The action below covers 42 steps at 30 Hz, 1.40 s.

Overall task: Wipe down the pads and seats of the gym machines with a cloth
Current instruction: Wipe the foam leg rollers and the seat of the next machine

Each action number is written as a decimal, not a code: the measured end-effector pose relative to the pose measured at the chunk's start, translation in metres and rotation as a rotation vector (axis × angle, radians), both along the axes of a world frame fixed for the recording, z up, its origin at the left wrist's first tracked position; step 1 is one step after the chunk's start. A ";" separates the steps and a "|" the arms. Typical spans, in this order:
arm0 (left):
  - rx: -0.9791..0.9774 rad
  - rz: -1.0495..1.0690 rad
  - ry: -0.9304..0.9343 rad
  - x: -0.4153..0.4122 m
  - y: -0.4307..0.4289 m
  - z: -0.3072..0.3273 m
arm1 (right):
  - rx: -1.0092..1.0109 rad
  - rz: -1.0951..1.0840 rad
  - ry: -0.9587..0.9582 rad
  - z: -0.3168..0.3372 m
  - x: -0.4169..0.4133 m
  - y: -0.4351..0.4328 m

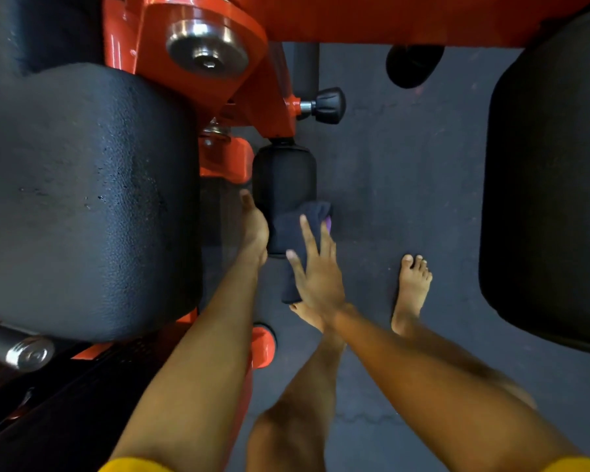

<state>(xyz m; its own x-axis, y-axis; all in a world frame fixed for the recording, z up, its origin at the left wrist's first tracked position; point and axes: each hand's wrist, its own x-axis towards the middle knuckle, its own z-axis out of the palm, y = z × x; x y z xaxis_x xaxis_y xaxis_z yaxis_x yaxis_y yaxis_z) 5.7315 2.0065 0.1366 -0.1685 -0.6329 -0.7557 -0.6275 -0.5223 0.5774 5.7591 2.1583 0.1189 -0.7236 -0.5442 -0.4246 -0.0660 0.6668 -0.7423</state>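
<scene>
Cloth (pixel 292 233), dark with a purple patch at its far edge, lies wrapped over the near end of a black roller pad (pixel 283 175). We see our right hand (pixel 317 270) pressing it there, fingers straight and spread, palm flat on the fabric. Our left hand (pixel 254 229) lies against the roller pad's left side, just across the cloth from the right hand, with one digit pointing up along the pad. Its other fingers are hidden behind the pad, so we cannot tell whether they curl round it. The two hands are near each other but apart, with pad and cloth between them.

Left of the left hand stands a broad black pad (pixel 82 199) with a grained surface. Well to the right of the right hand is a second black pad (pixel 552 199). Beyond both hands runs the orange frame (pixel 355 18), with a black knob (pixel 327 105) sticking out just past the roller pad. Right of the right hand a bare foot (pixel 411 294) stands on the dark floor (pixel 406 165), and a second foot (pixel 305 315) peeks from under that wrist. A yellow sleeve (pixel 133 466) shows at the near end of each arm.
</scene>
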 end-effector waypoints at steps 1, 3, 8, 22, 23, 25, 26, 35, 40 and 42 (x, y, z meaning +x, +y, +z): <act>-0.007 -0.023 0.006 -0.001 0.001 -0.001 | -0.004 -0.003 -0.034 0.003 0.008 0.007; -0.022 -0.085 -0.006 0.000 0.006 -0.001 | -0.021 -0.050 -0.048 0.004 0.000 0.001; -0.095 -0.179 0.024 0.023 0.036 -0.022 | 0.116 -0.115 0.182 -0.001 -0.076 -0.081; -0.016 0.046 0.073 -0.002 0.013 0.024 | 0.019 -0.006 0.259 -0.006 0.000 -0.015; -0.028 -0.017 0.094 0.002 0.021 0.025 | 0.019 -0.030 0.231 -0.005 -0.016 -0.027; -0.096 -0.078 0.111 0.012 0.036 0.023 | 0.048 -0.058 0.196 -0.002 -0.051 -0.054; -0.103 -0.103 0.099 0.013 0.042 0.025 | 0.055 -0.074 0.187 -0.003 -0.065 -0.065; 0.164 -0.040 0.057 0.006 0.014 0.032 | 0.056 0.013 0.335 -0.005 -0.010 -0.026; 0.057 0.097 0.011 0.004 0.014 0.025 | -0.013 0.003 0.230 -0.010 -0.006 -0.013; 0.023 0.040 0.047 0.007 0.027 0.024 | -0.013 -0.055 0.247 -0.012 -0.040 -0.041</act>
